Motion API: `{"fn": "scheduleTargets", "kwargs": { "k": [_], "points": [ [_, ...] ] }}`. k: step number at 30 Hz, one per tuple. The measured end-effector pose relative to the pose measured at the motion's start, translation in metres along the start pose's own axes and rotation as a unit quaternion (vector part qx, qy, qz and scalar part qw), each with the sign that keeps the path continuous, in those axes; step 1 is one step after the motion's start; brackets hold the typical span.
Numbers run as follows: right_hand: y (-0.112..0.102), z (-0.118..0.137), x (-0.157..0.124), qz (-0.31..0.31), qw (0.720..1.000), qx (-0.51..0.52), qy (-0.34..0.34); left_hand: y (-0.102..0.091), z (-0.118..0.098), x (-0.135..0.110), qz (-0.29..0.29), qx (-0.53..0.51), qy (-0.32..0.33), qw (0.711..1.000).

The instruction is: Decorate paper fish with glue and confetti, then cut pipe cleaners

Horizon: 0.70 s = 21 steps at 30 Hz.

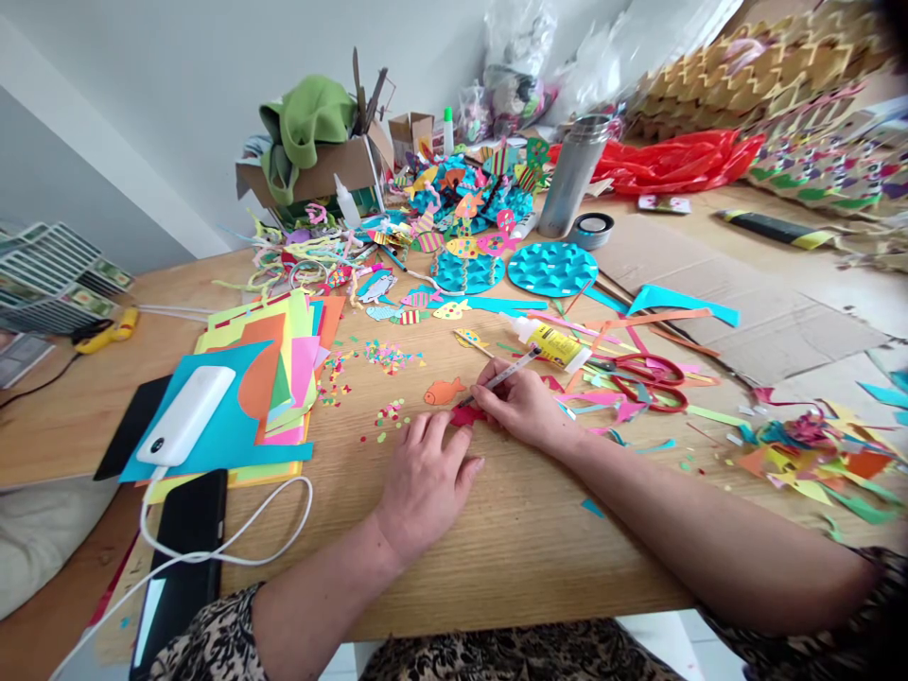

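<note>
My right hand (531, 407) is closed around a slim grey-white pen (512, 369), its tip down by a small red paper fish (466, 415) on the table. My left hand (427, 475) lies low over the wood, fingers stretched, with fingertips at the red fish's near left edge. An orange paper fish (444, 392) is just beyond those fingertips. Farther off lies a yellow paper fish (471, 339) with a thin stick across it. Behind my right hand, a yellow glue bottle (553, 343) rests on its side, close to red-handled scissors (649, 370).
Colored paper sheets (290, 322), a white power bank (188, 414) and a black phone (185, 530) lie left, with a looping cable. Paper dots (390, 356) are scattered centrally. Blue discs (551, 269), a steel flask (573, 180) and cardboard (738, 303) stand behind. Another person's arm (78, 591) shows left.
</note>
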State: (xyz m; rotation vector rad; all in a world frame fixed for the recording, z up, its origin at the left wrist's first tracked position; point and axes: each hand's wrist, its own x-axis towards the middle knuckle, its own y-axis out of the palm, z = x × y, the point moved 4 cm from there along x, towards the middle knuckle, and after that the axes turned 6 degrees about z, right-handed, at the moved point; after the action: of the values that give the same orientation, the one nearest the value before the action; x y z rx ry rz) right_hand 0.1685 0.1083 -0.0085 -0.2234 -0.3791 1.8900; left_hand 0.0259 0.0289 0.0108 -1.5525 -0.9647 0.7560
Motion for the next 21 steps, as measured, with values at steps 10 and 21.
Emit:
{"fn": "scheduleTargets", "kwargs": {
  "k": [10,21],
  "points": [
    [0.0005,0.0024,-0.0006,0.006,1.0,0.009,0.007,0.0001,0.0003,0.0006,-0.001,0.002,-0.002,1.0],
    [0.0005,0.0014,-0.0003,0.0,1.0,0.004,0.001,-0.0004,-0.0001,0.0002,0.003,-0.003,-0.001,1.0]
  ]
}}
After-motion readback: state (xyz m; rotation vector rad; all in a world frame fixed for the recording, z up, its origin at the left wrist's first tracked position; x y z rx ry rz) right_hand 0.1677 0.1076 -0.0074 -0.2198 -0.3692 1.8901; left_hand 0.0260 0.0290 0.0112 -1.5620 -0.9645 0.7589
